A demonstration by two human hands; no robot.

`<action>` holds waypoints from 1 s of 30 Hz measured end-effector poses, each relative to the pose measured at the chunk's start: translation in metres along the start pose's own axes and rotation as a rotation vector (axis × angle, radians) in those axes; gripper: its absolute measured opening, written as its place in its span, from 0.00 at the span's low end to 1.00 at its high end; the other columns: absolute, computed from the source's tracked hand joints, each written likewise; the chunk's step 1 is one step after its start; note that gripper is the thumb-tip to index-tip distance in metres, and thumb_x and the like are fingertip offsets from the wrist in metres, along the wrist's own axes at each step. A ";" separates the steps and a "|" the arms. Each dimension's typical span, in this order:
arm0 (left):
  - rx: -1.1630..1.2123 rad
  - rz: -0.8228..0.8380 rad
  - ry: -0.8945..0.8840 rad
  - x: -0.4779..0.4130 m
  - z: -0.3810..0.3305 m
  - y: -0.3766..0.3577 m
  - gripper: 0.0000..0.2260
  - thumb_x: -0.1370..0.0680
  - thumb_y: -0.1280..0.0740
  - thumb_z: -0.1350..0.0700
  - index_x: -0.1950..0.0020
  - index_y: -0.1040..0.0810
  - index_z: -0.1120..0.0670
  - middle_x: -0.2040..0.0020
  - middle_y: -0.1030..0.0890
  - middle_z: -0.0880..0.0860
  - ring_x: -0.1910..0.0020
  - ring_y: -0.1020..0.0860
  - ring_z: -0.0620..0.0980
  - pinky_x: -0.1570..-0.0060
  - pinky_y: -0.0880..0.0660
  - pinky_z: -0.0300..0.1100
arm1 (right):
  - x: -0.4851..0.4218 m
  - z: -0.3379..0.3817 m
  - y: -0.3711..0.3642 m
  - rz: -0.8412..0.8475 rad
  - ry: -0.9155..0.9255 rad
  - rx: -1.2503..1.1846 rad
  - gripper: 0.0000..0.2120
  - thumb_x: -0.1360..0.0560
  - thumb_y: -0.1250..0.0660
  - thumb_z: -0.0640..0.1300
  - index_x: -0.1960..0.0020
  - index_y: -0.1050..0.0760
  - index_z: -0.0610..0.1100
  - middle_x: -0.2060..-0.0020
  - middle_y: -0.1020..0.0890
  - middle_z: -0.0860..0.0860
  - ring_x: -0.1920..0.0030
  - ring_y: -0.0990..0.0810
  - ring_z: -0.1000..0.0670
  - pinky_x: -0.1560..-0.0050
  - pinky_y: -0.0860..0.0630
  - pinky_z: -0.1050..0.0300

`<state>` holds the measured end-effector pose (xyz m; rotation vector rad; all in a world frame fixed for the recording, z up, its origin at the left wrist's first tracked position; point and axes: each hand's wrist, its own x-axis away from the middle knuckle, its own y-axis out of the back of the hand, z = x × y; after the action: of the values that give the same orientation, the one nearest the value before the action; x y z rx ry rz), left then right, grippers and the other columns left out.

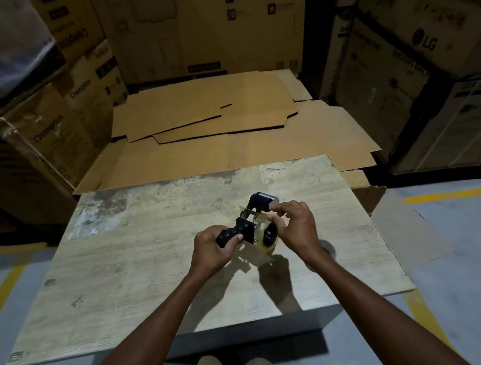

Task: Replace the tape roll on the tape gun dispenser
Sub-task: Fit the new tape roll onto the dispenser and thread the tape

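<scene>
Tape gun (252,220) held over a worn table (141,261) in both hands.

Left hand (212,249) wrapped tight around the black handle (230,236), holding the gun just above the tabletop, roller end (262,202) pointing away toward the far edge. Right hand (296,230) at the gun's right side, thumb and forefinger pinched together beside the roller, apparently on a strip of tape, though too small to tell for sure. Clear tape roll (269,240) seated on the gun under the right palm, black hub showing. Another pale round shape partly hidden behind the right wrist. Flattened cardboard (209,122) beyond the table, stacked boxes (386,64) all around.
</scene>
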<state>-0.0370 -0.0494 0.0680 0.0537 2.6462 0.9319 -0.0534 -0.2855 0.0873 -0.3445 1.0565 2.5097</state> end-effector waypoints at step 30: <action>0.031 0.348 0.396 -0.026 0.170 0.004 0.22 0.29 0.29 0.31 0.63 0.16 0.50 0.66 0.17 0.47 0.64 0.19 0.45 0.63 0.27 0.43 | 0.041 -0.023 -0.085 0.246 -0.398 0.127 0.24 0.24 0.25 0.53 0.32 0.24 0.44 0.40 0.21 0.43 0.40 0.21 0.42 0.39 0.23 0.41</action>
<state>0.0420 0.0526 -0.0453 0.3853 3.0818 1.1053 -0.0505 -0.2371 0.0032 0.3296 1.1370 2.5496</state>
